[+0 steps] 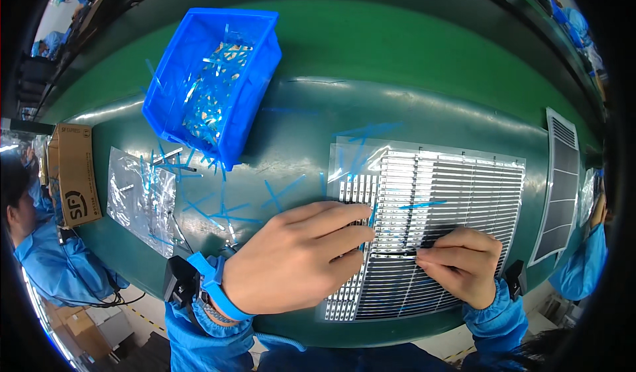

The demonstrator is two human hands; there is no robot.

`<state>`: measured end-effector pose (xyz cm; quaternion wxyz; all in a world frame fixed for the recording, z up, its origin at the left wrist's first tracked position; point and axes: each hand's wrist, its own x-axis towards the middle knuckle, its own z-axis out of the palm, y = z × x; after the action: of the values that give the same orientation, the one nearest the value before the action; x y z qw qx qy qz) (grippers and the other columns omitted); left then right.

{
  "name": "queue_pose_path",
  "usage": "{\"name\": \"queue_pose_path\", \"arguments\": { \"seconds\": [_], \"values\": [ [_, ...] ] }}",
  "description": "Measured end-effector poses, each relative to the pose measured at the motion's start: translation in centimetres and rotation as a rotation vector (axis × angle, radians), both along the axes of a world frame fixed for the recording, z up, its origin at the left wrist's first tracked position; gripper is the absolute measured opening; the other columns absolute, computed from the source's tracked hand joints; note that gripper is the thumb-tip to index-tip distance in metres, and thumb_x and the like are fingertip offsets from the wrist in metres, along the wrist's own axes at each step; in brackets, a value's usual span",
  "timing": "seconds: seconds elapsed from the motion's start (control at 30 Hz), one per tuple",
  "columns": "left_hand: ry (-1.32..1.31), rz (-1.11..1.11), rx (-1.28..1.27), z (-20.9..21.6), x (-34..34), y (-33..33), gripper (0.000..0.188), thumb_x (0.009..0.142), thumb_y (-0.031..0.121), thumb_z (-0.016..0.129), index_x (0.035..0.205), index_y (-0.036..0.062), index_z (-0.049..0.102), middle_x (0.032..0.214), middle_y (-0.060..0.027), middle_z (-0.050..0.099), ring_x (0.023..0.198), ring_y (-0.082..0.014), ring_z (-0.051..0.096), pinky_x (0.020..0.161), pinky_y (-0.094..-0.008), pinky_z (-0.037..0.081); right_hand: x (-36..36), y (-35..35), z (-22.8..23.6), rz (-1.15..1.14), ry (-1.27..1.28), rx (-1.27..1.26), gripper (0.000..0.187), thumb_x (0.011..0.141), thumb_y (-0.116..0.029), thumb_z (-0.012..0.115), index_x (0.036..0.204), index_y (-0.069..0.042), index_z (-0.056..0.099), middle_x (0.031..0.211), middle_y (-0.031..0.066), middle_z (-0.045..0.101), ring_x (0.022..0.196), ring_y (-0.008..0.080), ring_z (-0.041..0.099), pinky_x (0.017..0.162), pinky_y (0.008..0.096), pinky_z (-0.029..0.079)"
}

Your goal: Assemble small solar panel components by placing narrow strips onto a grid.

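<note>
A clear plastic sheet [521, 173] carries rows of narrow black-and-white strips and lies on the table in front of me. My left hand [298, 259] reaches over its left part, fingers forward and slightly apart, fingertips at the strips; its thumb is hidden. Beside the index fingertip shows a short blue film strip [373, 217]; I cannot tell whether the finger touches it. With thumb and fingers pinched, my right hand [464, 263] grips the end of a thin dark strip [394, 257], which lies crosswise over the rows and points toward my left hand.
A blue plastic bin [262, 74] with small scraps stands at the back left. Blue film strips [222, 213] and a clear bag [132, 193] lie left. A cardboard box [76, 173] is at the left edge, another strip sheet [556, 180] at right. People sit at both sides.
</note>
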<state>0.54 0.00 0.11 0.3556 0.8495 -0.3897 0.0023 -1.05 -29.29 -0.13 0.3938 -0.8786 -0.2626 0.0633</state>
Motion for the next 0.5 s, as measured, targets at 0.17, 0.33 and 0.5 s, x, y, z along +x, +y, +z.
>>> {"name": "queue_pose_path", "arguments": {
  "seconds": [0.17, 0.33, 0.5],
  "values": [
    [0.029, 0.015, -0.021, 0.22, -0.16, 0.06, 0.014, 0.07, 0.008, 0.08, 0.081, 0.0032, 0.074, 0.105, -0.0097, 0.075, 0.11, -0.0304, 0.071, 0.082, -0.0416, 0.062, -0.1, -0.01, -0.14, 0.002, 0.008, 0.001, 0.022, 0.073, -0.009, 0.09, 0.094, -0.01, 0.084, 0.084, 0.0027, 0.07, 0.064, 0.0141, 0.066, 0.053, 0.0277, 0.053],
    [0.047, 0.02, -0.026, 0.14, -0.16, -0.15, 0.015, 0.069, 0.009, 0.081, 0.082, 0.0034, 0.075, 0.105, -0.0093, 0.075, 0.111, -0.0302, 0.071, 0.082, -0.0416, 0.061, -0.16, -0.1, -0.17, -0.006, -0.003, -0.015, 0.022, 0.073, -0.01, 0.091, 0.093, -0.011, 0.084, 0.084, 0.0026, 0.07, 0.063, 0.0142, 0.066, 0.054, 0.0277, 0.053],
    [0.058, 0.028, -0.032, 0.07, -0.26, -0.02, 0.016, 0.068, 0.009, 0.082, 0.081, 0.004, 0.074, 0.104, -0.0085, 0.075, 0.112, -0.0292, 0.07, 0.082, -0.041, 0.061, -0.14, 0.12, -0.11, -0.005, -0.014, -0.031, 0.022, 0.072, -0.009, 0.091, 0.092, -0.011, 0.084, 0.083, 0.0025, 0.069, 0.063, 0.0147, 0.066, 0.054, 0.0279, 0.053]
  ]
}}
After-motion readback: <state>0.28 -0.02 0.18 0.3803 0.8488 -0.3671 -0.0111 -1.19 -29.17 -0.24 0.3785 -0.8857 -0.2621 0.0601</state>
